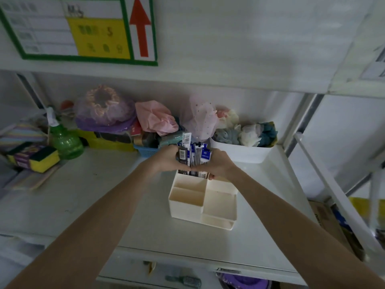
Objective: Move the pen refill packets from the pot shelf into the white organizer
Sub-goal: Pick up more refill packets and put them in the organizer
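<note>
A white organizer [203, 202] with several compartments stands on the white shelf [108, 197]. A bundle of blue-and-white pen refill packets [194, 152] stands upright in its far compartment, tops sticking out above my fingers. My left hand [167, 158] wraps the bundle from the left and my right hand [218, 163] from the right, thumbs meeting in front. The packets' lower ends are hidden behind my hands and the organizer's wall. The nearer compartments hold nothing.
Behind the organizer sit a white bin [239, 152] of scrunchies, pink and purple bagged items [154, 117], a small blue basket [145, 150], a green spray bottle [65, 141] and yellow sponges [41, 159]. A shelf post [333, 184] runs down the right.
</note>
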